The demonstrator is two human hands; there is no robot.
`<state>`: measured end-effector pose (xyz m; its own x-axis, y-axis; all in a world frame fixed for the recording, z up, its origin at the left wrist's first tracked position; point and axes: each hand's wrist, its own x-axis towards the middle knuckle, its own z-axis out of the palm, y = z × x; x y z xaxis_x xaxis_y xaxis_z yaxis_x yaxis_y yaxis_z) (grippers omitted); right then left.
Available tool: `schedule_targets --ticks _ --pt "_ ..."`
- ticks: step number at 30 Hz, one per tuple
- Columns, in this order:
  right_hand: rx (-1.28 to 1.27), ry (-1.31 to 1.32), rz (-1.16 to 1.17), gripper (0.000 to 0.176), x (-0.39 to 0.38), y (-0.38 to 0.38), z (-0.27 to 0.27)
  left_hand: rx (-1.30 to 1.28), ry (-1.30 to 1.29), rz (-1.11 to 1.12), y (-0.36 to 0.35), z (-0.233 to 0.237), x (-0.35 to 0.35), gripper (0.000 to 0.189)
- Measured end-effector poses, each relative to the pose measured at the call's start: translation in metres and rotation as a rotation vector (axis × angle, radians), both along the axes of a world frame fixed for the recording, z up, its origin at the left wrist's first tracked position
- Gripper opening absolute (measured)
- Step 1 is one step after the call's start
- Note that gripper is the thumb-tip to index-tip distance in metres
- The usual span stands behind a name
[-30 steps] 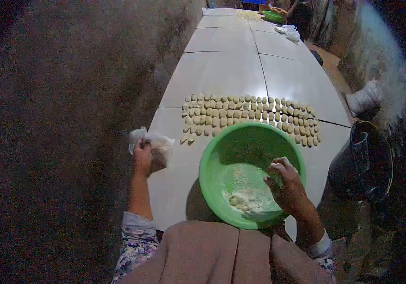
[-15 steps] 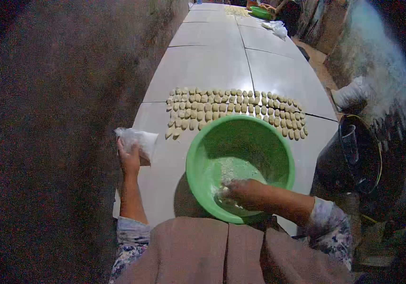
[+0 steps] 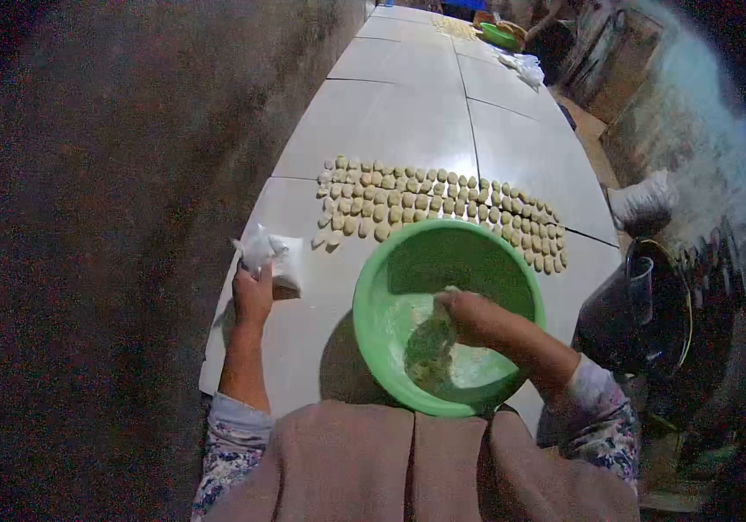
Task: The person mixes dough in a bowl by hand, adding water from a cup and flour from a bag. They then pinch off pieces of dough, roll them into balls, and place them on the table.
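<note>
My left hand (image 3: pixel 253 297) grips a plastic bag of white powder (image 3: pixel 286 261) at the table's left edge, fingers on its near side. Inside a green basin (image 3: pixel 365 313) at the table's near edge, my right hand (image 3: pixel 470 315) is held above the bottom. Its fingers are pressed together, and what they hold, if anything, is hard to see. White powder (image 3: pixel 475 367) coats the basin's bottom, with the hand's shadow across it. Beyond the basin lie rows of small pale oval dough pieces (image 3: pixel 416 198), partly hidden by its far rim.
A dark wall (image 3: pixel 147 217) runs along the left. On the right stand a black bucket (image 3: pixel 604 317) with a clear cup (image 3: pixel 641 291), and a white sack (image 3: pixel 645 204). Farther along the table (image 3: pixel 390 122) are a plastic bag (image 3: pixel 525 68), another green basin (image 3: pixel 498 36) and a person's arm.
My right hand has lifted from the powder at the basin's bottom and moved up and slightly right. My left hand stays on the bag. The whole view has tilted a little.
</note>
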<state>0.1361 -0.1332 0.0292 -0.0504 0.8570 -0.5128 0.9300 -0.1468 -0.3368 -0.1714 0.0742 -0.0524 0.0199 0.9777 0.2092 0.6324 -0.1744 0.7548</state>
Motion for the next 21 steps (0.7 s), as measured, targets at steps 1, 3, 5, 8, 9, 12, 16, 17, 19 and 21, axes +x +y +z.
schedule_targets --ticks 1,3,5,8,9,12,16,17,19,21 --pt "0.118 0.014 0.02 0.029 0.003 0.0 -0.006 -0.002 0.002 -0.01 -0.004 0.0 0.0 0.045" --pt "0.238 0.028 0.03 0.027 0.007 -0.004 -0.026 -0.157 -0.139 -0.143 -0.016 0.002 0.001 0.046" --pt "0.341 0.141 0.316 0.032 -0.006 -0.014 -0.057 -0.131 -0.108 -0.152 -0.039 0.014 0.008 0.046" --pt "-0.226 -0.04 0.429 0.041 -0.033 -0.024 -0.022 -0.298 0.02 -0.167 -0.054 0.007 -0.002 0.058" --pt "-0.23 -0.036 0.429 0.041 -0.028 -0.031 -0.013 -0.1 -0.029 -0.175 -0.064 0.004 -0.004 0.064" --pt "0.037 -0.022 0.197 0.055 -0.013 -0.046 0.02 0.212 -0.325 -0.23 -0.094 0.029 0.008 0.072" --pt "0.08 0.073 0.271 0.035 -0.027 -0.061 0.003 0.399 -0.684 0.028 -0.116 0.024 0.028 0.068" --pt "0.089 0.069 0.284 0.035 -0.04 -0.058 0.01 0.416 -0.747 -0.079 -0.118 -0.005 0.034 0.073" --pt "-0.049 0.062 0.42 0.024 -0.061 -0.052 0.02 0.442 -0.862 -0.297 -0.125 -0.041 0.049 0.084" --pt "0.009 0.186 0.389 0.022 -0.057 -0.055 0.005 0.232 -0.681 -0.544 -0.159 0.014 0.074 0.093"
